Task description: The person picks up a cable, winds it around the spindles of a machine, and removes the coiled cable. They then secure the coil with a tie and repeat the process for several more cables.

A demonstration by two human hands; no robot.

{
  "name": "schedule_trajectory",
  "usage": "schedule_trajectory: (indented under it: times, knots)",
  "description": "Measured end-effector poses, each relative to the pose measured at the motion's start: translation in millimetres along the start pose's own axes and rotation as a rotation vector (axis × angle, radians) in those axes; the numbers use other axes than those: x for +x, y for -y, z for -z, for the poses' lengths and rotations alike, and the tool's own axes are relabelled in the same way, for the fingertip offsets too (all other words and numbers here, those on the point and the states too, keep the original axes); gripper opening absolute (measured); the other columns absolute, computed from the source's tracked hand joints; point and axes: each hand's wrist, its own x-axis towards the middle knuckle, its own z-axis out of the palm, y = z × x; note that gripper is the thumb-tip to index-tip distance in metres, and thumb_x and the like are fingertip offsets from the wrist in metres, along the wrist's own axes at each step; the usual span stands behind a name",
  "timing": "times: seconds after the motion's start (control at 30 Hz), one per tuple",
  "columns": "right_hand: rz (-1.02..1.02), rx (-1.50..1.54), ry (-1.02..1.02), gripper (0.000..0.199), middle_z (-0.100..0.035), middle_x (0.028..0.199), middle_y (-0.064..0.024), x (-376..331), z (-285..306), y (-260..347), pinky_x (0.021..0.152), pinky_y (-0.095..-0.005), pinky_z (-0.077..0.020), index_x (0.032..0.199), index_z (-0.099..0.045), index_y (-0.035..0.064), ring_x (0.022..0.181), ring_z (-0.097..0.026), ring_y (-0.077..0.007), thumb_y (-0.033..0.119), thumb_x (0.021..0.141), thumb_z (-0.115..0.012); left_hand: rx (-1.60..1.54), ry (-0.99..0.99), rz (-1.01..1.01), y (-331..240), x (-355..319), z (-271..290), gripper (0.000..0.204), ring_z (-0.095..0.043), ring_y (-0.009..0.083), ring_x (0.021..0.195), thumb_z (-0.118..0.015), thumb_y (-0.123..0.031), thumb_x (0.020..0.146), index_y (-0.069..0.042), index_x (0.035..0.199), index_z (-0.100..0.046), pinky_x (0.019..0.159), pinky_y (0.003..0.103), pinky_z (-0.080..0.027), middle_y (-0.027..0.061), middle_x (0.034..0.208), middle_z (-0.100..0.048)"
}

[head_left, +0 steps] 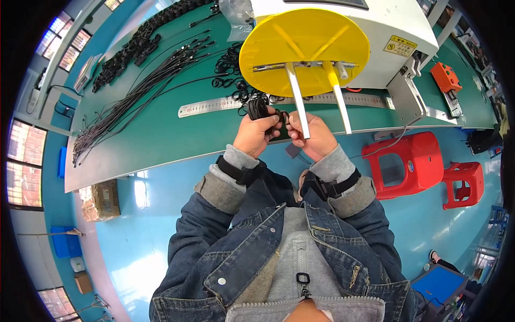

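A coiled black cable sits in my left hand, whose fingers are wrapped round the bundle. My right hand is closed at the bundle's right side, its fingertips pinching a small dark loop or end of the cable. Right above my hands stands a yellow winding disc with a metal bar across it. Two rods stick out of the disc toward me, a bare metal rod and a part-yellow rod. The metal rod passes in front of part of my right hand.
Loose black rings lie beyond my left hand, beside a steel ruler. Long black cables spread over the green table at left. The white machine carries the disc. Red stools stand at right, an orange box beyond.
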Motion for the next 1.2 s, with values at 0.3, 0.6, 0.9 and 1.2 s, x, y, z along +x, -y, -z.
schedule_trajectory:
  times: [0.3,0.6,0.9,1.2]
  knots:
    - [0.098,0.202,-0.042,0.011,-0.048,0.074,-0.0015,1,35,-12,0.045,-0.0176,-0.0335,0.088,-0.052,0.0035,0.06,-0.043,-0.0063,0.014,0.087,-0.055,0.684,-0.189,-0.105,0,19,13,0.021,-0.058,0.0179,0.074,-0.062,0.001,0.072,0.0,0.09,-0.052,0.064,0.029,-0.047,0.0102,0.083,-0.057]
    - [0.045,0.159,-0.079,0.011,-0.047,0.073,-0.0001,-10,32,-5,0.045,-0.0165,-0.0321,0.083,-0.051,0.0051,0.057,-0.042,-0.0053,0.015,0.087,-0.053,1.177,-0.132,-0.713,-5,19,10,0.028,-0.055,0.0307,0.089,-0.063,0.0,0.067,0.0,0.093,-0.052,0.077,0.032,-0.044,0.0143,0.097,-0.054]
    - [0.051,-0.024,-0.06,0.016,-0.048,0.067,0.0037,-30,-3,-22,0.046,-0.0171,-0.0327,0.08,-0.055,0.0072,0.055,-0.042,-0.0054,0.022,0.086,-0.055,0.448,0.146,-0.075,4,-43,-16,0.025,-0.045,0.0082,0.048,-0.058,-0.002,0.075,0.002,0.099,-0.052,0.043,0.021,-0.037,0.0029,0.065,-0.051]
    - [0.208,-0.187,0.012,0.014,-0.05,0.068,0.0008,-57,-5,-20,0.049,-0.0187,-0.037,0.084,-0.053,0.0049,0.058,-0.044,-0.0064,0.018,0.089,-0.05,0.355,0.141,-0.161,23,-33,-3,0.012,-0.051,0.0125,0.055,-0.053,0.006,0.073,-0.001,0.083,-0.049,0.048,0.024,-0.041,0.006,0.071,-0.054]
